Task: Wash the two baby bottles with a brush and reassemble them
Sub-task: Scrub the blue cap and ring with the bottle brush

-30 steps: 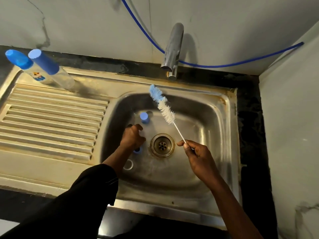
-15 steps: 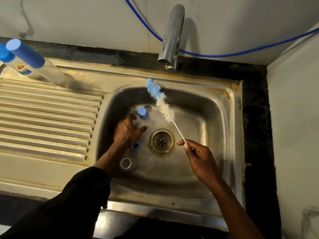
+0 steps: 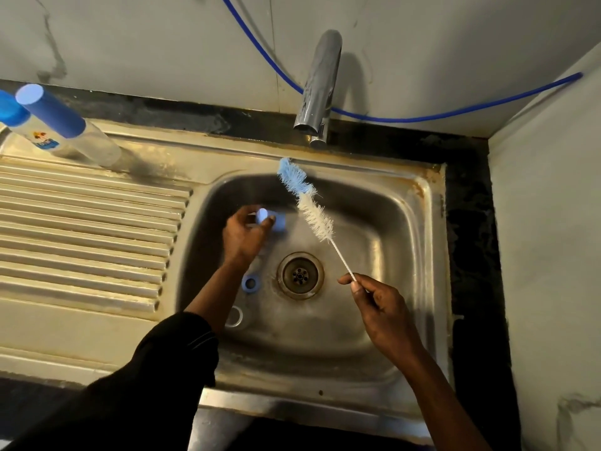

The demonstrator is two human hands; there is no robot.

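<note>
At the far left, 2 baby bottles stand side by side on the back of the ribbed draining board (image 3: 81, 229). The left bottle (image 3: 19, 125) is cut by the picture edge and has a printed label. The right bottle (image 3: 70, 131) has a clear body. Each wears 1 blue cap.

The sink basin (image 3: 383, 222) holds 3 small loose parts and 1 drain (image 3: 300, 275). The left hand (image 3: 242, 234) is inside the basin, its fingers curled around a light-blue cap (image 3: 271, 219). Nearer to the person, a blue ring (image 3: 250, 283) lies on the basin floor just left of the drain. A white ring (image 3: 234, 317) lies below it, partly hidden by the forearm.

The right hand (image 3: 380, 307) pinches the thin white stem of 1 brush (image 3: 309, 203). Its bristles are white, blue at the tip, and point toward the 1 chrome tap (image 3: 317, 89). 1 blue hose (image 3: 422, 118) runs along the wall.
</note>
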